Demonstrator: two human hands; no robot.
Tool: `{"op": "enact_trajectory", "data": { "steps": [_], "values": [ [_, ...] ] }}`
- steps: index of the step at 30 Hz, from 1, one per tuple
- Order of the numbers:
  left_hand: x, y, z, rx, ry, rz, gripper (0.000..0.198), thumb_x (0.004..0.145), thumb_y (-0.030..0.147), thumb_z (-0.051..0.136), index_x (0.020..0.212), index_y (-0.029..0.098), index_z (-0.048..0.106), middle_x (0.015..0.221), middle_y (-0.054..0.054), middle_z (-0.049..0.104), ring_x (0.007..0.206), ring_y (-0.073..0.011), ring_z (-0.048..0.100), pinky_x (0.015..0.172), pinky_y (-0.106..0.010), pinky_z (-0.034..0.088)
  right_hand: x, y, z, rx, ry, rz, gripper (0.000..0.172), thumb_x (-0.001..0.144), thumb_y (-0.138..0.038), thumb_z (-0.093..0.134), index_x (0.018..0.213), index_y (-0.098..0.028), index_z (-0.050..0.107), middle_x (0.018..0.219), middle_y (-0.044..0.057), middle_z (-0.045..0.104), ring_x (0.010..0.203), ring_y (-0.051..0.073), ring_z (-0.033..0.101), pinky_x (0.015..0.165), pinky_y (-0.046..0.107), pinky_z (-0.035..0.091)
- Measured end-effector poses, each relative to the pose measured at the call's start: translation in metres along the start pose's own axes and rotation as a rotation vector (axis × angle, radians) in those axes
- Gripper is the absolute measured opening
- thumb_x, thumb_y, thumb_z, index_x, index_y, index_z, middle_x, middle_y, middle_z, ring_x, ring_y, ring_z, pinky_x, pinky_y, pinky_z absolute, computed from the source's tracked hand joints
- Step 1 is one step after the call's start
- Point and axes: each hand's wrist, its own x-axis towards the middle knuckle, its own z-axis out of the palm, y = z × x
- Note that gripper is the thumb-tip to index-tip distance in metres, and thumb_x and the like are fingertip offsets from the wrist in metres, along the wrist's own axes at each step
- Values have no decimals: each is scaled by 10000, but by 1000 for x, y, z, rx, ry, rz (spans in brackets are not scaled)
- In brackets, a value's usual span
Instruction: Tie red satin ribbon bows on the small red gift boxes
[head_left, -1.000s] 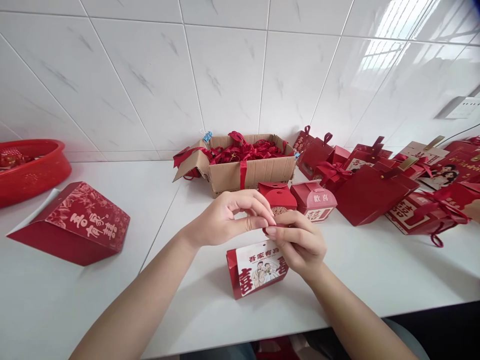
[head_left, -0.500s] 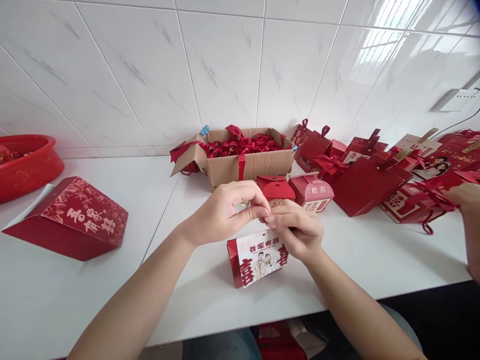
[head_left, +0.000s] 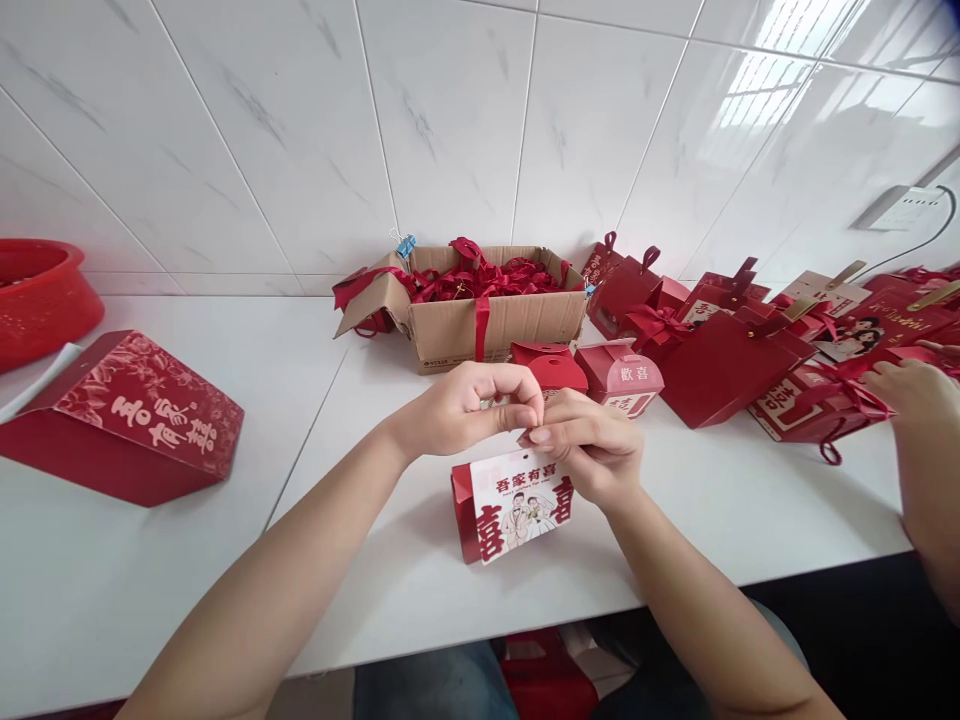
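On the tabletop [head_left: 375, 570], at near middle, stands a gift box [head_left: 521, 505], with the left hand [head_left: 461, 410] and right hand [head_left: 596, 445] side by side at its upper edge. Just behind the hands, a pair of boxes [head_left: 555, 367] stands side by side; farther back and to their left is a carton [head_left: 442, 335] with ribbons [head_left: 517, 277] in it. A separate box [head_left: 127, 425] lies well to the left, a basin [head_left: 49, 315] beyond it at far left. Bags [head_left: 727, 365] and more boxes [head_left: 806, 400] crowd the right, a co-worker's hand [head_left: 919, 395] at their right side. Behind everything rises a wall [head_left: 450, 120], bearing a fitting [head_left: 907, 210] at far right
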Motion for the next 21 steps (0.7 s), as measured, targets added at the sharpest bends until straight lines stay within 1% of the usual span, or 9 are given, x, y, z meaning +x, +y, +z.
{"op": "enact_trajectory", "data": {
  "steps": [7, 9, 10, 13, 15, 16, 18, 20, 21],
  "values": [
    [4, -11, 7, -184, -27, -37, 280, 854, 388, 636, 711, 154, 581, 683, -3, 533, 637, -109, 501, 602, -245, 459, 0, 0, 1, -10, 7, -18, 279, 835, -57, 596, 981, -252, 732, 759, 25, 750, 645, 161, 646, 607, 334, 503],
    [5, -12, 9, -212, 31, -51, 274, 841, 388, 654, 705, 156, 596, 670, -4, 538, 631, -113, 513, 597, -249, 472, 0, 0, 1, -36, 31, -7, 300, 823, -43, 607, 997, -255, 728, 754, 21, 749, 627, 157, 637, 588, 328, 498],
    [4, -10, 9, -206, 84, -58, 254, 832, 377, 667, 718, 158, 611, 680, -8, 554, 636, -115, 526, 602, -250, 482, 0, -1, 1, -59, 48, -3, 316, 814, -33, 613, 1006, -257, 725, 757, 19, 748, 619, 154, 631, 580, 325, 494],
    [-2, 0, 8, -104, 304, -62, 183, 836, 357, 668, 838, 174, 653, 786, -25, 624, 687, -116, 571, 647, -246, 509, -1, -3, 0, -149, 62, -29, 348, 801, -12, 611, 1023, -260, 714, 787, 24, 747, 618, 153, 628, 564, 321, 484],
    [-13, 9, 10, 18, 414, -82, 206, 867, 382, 623, 911, 183, 655, 862, -41, 650, 758, -125, 599, 698, -247, 520, -1, -5, 0, -205, 48, -66, 355, 804, -10, 596, 1034, -257, 707, 804, 34, 746, 627, 158, 632, 559, 323, 481],
    [-19, 13, 12, 82, 426, -106, 226, 877, 396, 605, 936, 182, 650, 889, -52, 660, 800, -136, 614, 724, -253, 524, -1, -6, 0, -233, 45, -80, 363, 804, -6, 591, 1042, -257, 703, 810, 38, 745, 629, 161, 632, 557, 324, 480],
    [-33, 18, 19, 179, 403, -176, 259, 858, 390, 630, 1017, 185, 621, 930, -66, 681, 845, -159, 645, 749, -275, 538, -1, -7, -1, -290, 43, -107, 384, 801, 3, 581, 1057, -259, 696, 823, 43, 744, 628, 161, 624, 551, 321, 477],
    [-45, 15, 30, 211, 408, -226, 332, 818, 340, 686, 1097, 202, 570, 947, -58, 703, 831, -167, 676, 735, -285, 556, -1, -8, -1, -331, 33, -132, 397, 799, 12, 571, 1069, -253, 691, 831, 50, 743, 633, 162, 617, 548, 321, 475],
    [-49, 12, 35, 207, 428, -227, 320, 811, 315, 695, 1081, 205, 565, 942, -52, 712, 834, -170, 687, 724, -280, 563, -1, -8, -1, -339, 27, -142, 396, 801, 13, 567, 1074, -247, 689, 833, 53, 742, 637, 163, 618, 549, 322, 475]
  ]
}}
